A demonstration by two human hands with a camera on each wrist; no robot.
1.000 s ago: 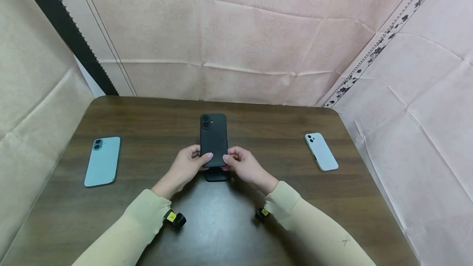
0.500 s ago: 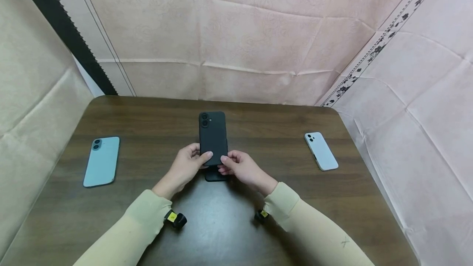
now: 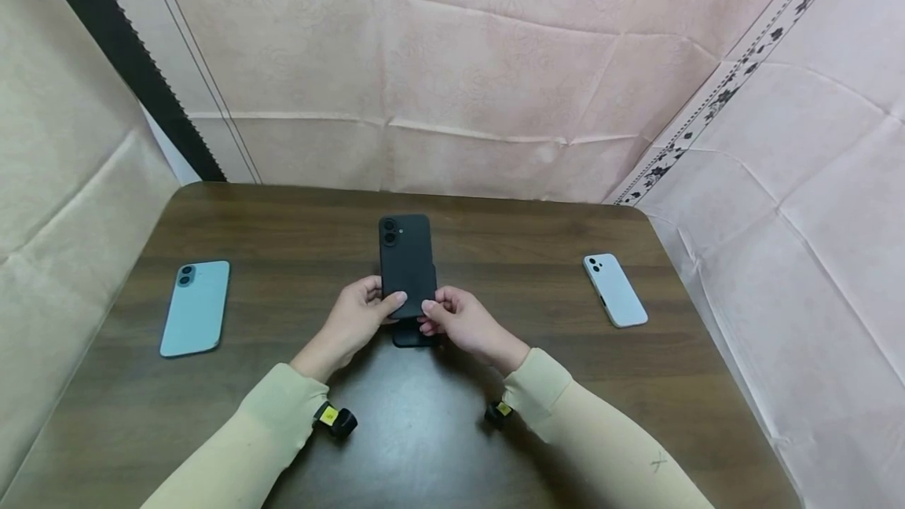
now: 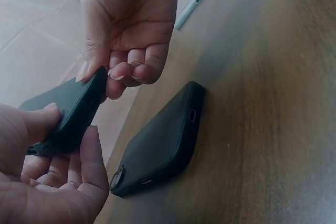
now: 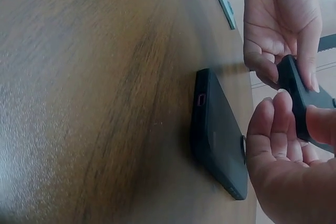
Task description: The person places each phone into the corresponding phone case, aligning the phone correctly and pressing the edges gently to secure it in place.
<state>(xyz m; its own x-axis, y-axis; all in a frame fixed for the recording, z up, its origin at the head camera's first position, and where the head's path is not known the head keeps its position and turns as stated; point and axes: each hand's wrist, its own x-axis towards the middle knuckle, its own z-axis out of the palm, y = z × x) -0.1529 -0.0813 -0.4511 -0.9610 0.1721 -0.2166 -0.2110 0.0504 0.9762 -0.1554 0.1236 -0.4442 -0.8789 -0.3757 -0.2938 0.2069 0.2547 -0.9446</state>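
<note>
In the head view a black phone (image 3: 408, 261) is held up off the table, its back with two camera lenses facing me. My left hand (image 3: 353, 320) grips its lower left edge, the thumb lying on the back. At the lower right corner my right hand (image 3: 477, 326) pinches it between thumb and fingers. Beneath it another black phone (image 3: 413, 335) lies on the table, mostly covered in the head view. Both wrist views show this lower phone (image 4: 160, 137) apart from the held one, with a pinkish port opening in its end.
A light blue phone (image 3: 196, 309) lies on the left of the wooden table (image 3: 424, 446). On the right is a smaller pale blue phone (image 3: 615, 290). Pale cloth (image 3: 481, 69) hangs behind the table and on both sides.
The held black phone has shifted slightly left at its top. My right fingers have moved a little left around its lower corner. My left hand stays nearly still, and the other phones have not moved.
</note>
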